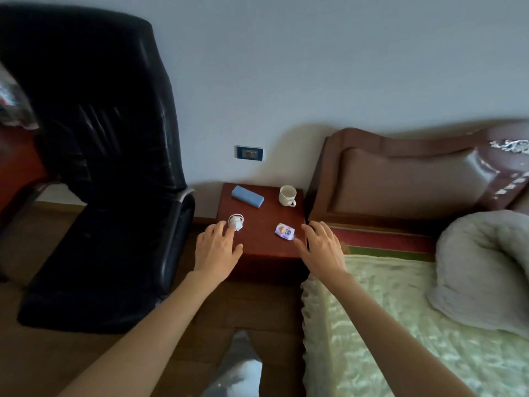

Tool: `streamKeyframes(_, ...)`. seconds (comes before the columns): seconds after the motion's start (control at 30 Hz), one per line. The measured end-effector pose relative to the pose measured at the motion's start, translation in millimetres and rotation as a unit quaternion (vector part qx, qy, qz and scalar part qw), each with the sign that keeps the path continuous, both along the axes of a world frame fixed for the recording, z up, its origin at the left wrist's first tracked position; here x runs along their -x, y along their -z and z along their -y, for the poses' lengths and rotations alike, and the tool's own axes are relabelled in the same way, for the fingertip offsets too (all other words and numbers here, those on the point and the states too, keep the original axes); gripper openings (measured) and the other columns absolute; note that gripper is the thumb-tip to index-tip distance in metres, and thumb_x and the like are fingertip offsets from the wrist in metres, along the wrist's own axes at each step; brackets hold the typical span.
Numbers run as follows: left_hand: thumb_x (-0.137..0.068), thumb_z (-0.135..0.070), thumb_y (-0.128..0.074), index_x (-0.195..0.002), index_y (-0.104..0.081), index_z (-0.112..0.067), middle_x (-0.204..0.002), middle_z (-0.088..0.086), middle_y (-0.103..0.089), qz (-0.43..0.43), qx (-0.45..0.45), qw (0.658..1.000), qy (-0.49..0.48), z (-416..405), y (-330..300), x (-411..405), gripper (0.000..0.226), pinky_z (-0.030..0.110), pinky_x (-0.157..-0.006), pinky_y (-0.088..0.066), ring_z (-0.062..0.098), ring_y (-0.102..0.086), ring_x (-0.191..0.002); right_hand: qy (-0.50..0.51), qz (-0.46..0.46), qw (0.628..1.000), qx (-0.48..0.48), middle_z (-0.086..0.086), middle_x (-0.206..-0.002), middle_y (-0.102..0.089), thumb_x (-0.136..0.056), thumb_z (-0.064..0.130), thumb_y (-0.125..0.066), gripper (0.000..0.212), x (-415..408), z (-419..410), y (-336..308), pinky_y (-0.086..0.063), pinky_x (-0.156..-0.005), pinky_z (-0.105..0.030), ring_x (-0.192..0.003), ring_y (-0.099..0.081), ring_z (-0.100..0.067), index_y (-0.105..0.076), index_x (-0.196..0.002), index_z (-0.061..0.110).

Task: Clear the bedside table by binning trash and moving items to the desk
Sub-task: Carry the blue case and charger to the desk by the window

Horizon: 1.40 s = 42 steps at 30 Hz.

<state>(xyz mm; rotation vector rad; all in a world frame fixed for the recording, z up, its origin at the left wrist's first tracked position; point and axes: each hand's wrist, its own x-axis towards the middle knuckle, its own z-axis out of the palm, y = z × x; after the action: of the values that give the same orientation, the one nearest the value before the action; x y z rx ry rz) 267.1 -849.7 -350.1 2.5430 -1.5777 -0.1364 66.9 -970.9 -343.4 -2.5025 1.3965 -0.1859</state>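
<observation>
A small red-brown bedside table (259,242) stands against the wall between a chair and the bed. On it lie a blue case (247,196) at the back left, a white mug (287,196) at the back right, a small white round object with a cord (236,221) at the front left, and a purple and white wrapper (284,231) at the front right. My left hand (218,247) reaches over the table's front left corner, fingers spread, fingertips at the white object. My right hand (322,246) hovers at the front right corner, fingers spread, just right of the wrapper.
A black leather office chair (108,156) stands close on the left. The bed with a green cover (400,325), a grey blanket (483,267) and a brown headboard (406,179) fills the right. A wall socket (249,153) sits above the table. The floor is wood.
</observation>
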Motion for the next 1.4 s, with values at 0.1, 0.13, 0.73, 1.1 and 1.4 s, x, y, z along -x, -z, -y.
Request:
streamKeyframes(0.1,-0.091,-0.04,-0.05,-0.137,-0.041,-0.014,-0.141,0.011,-0.044,-0.01,-0.007,1.0,0.002,36.3,6.5,-27.7,0.054,0.041,-0.104,-0.036,0.027,-0.04,-0.13,0.008,0.007,1.0,-0.014,-0.008,-0.145,-0.045,-0.096,0.038,-0.049,0.049,-29.4,36.8,7.8,-0.025,-0.113,-0.038,-0.142,-0.028,-0.027,-0.048,-0.138,0.013)
streamKeyframes(0.13,-0.091,-0.04,-0.051,-0.137,-0.041,-0.015,-0.141,0.011,-0.044,-0.011,-0.01,1.0,0.005,47.3,9.3,-36.3,0.053,0.041,-0.104,-0.036,0.026,-0.04,-0.13,0.013,0.011,1.0,-0.02,-0.008,-0.146,-0.044,-0.096,0.038,-0.049,0.05,-38.3,47.6,11.3,-0.025,-0.114,-0.038,-0.143,-0.028,-0.026,-0.047,-0.139,0.013)
streamKeyframes(0.73,-0.092,-0.041,-0.048,-0.138,-0.04,-0.015,-0.144,0.01,-0.041,-0.037,-0.082,0.996,0.004,237.3,86.6,-136.6,0.054,0.04,-0.106,-0.034,0.025,-0.037,-0.133,0.02,0.016,0.997,-0.076,-0.014,-0.127,-0.061,-0.086,0.042,-0.044,0.051,-131.1,224.8,102.5,-0.046,-0.1,-0.048,-0.124,-0.053,-0.037,-0.064,-0.118,0.007)
streamKeyframes(1.1,-0.088,-0.036,-0.057,-0.13,-0.049,-0.011,-0.135,0.013,-0.049,-0.038,-0.106,0.992,0.06,318.0,166.7,-179.0,0.05,0.044,-0.1,-0.04,0.029,-0.043,-0.126,0.045,-0.003,0.993,-0.105,-0.015,-0.123,-0.064,-0.084,0.04,-0.041,0.052,-146.2,266.4,183.1,-0.05,-0.094,-0.048,-0.119,-0.057,-0.038,-0.066,-0.114,0.007)
streamKeyframes(1.4,-0.082,-0.035,-0.065,-0.138,-0.039,-0.011,-0.139,0.013,-0.043,-0.027,-0.16,0.965,0.207,360.1,266.0,-211.7,0.065,0.044,-0.101,-0.037,0.032,-0.041,-0.127,0.12,0.005,0.987,-0.11,-0.017,-0.127,-0.061,-0.087,0.04,-0.043,0.051,-166.4,243.0,256.8,-0.044,-0.1,-0.047,-0.124,-0.052,-0.037,-0.064,-0.119,0.007)
